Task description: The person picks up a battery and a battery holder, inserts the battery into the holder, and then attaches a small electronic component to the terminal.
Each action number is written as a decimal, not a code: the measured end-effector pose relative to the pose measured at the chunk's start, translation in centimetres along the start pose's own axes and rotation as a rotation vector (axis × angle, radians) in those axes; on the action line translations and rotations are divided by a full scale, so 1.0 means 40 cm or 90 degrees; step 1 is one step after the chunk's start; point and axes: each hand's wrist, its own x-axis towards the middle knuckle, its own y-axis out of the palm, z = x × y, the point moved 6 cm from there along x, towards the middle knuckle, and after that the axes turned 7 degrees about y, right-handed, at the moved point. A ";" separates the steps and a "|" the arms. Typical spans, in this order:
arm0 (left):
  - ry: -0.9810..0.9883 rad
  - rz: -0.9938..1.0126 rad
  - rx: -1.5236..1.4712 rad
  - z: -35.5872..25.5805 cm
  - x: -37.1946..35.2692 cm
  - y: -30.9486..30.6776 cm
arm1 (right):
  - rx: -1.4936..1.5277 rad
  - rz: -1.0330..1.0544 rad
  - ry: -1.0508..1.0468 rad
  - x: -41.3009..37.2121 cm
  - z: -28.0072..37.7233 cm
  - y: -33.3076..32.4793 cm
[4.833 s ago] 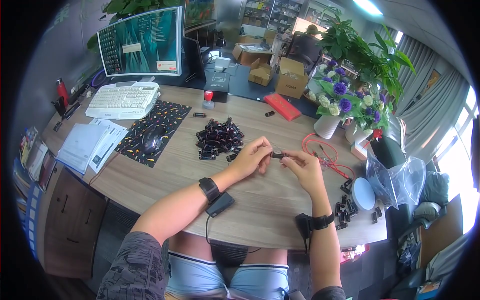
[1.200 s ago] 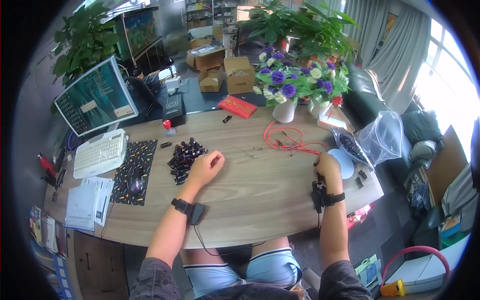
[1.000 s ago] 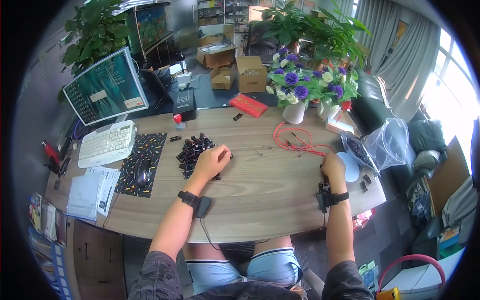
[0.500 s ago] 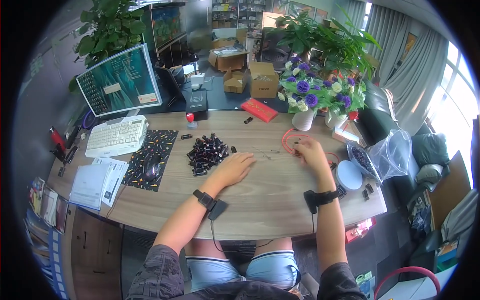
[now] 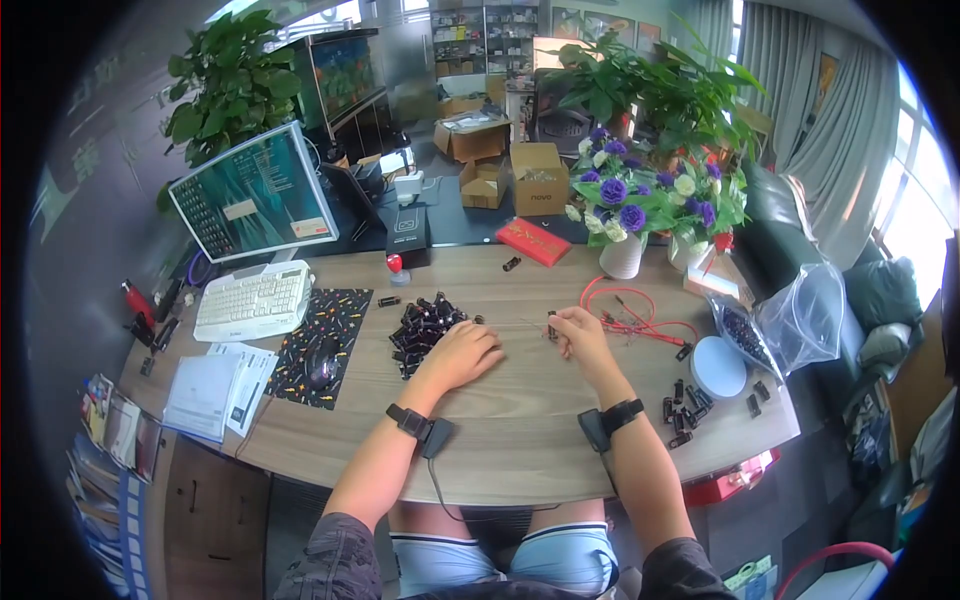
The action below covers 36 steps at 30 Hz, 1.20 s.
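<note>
My left hand (image 5: pixel 462 354) lies on the desk against the right side of a heap of small black cylinders (image 5: pixel 421 330), its fingers stretched out loosely. My right hand (image 5: pixel 582 338) is over the middle right of the desk, thumb and fingers pinching a small black cylinder (image 5: pixel 552 325). Thin wire-like pieces (image 5: pixel 515 320) lie between the hands. Behind my right hand a red cable (image 5: pixel 640 318) is coiled on the desk. More black cylinders (image 5: pixel 690 407) lie to the right of my right forearm.
At the left stand a monitor (image 5: pixel 255 195), a white keyboard (image 5: pixel 254 301) and papers (image 5: pixel 206 392). A round white lid (image 5: pixel 718 367) and a clear plastic bag (image 5: pixel 800 315) are at the right. Flower pots (image 5: pixel 621 258), a red packet (image 5: pixel 534 241) and boxes (image 5: pixel 540 185) stand behind.
My right hand has moved left and toward me, away from the red cable, and a black cylinder now shows in its fingers. My left hand stays beside the heap. The view has shifted.
</note>
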 end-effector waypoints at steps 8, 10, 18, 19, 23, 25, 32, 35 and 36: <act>-0.076 -0.091 -0.105 -0.094 0.068 -0.035 | -0.045 0.072 0.010 -0.016 -0.032 0.034; -0.170 -0.059 -0.270 -0.102 0.082 -0.024 | -0.061 0.110 0.014 -0.021 -0.031 0.058; -0.238 -0.106 -0.538 -0.059 0.083 0.081 | -0.027 0.028 0.026 -0.005 -0.024 0.004; -0.241 -0.108 -0.538 -0.056 0.087 0.085 | -0.028 0.032 0.027 0.001 -0.030 -0.007; -0.374 -0.205 -0.892 -0.040 0.092 0.129 | -0.320 -0.155 -0.171 -0.005 -0.010 -0.059; -0.396 -0.188 -0.927 -0.049 0.097 0.142 | -0.441 -0.164 -0.188 -0.010 -0.008 -0.054; -0.371 -0.188 -1.022 -0.044 0.078 0.168 | -0.538 -0.168 -0.185 -0.010 -0.022 -0.042; -0.344 -0.167 -1.028 -0.048 0.075 0.170 | -0.540 -0.166 -0.151 -0.011 -0.016 -0.041; -0.346 -0.170 -1.056 -0.045 0.074 0.173 | -0.526 -0.162 -0.153 -0.012 -0.010 -0.041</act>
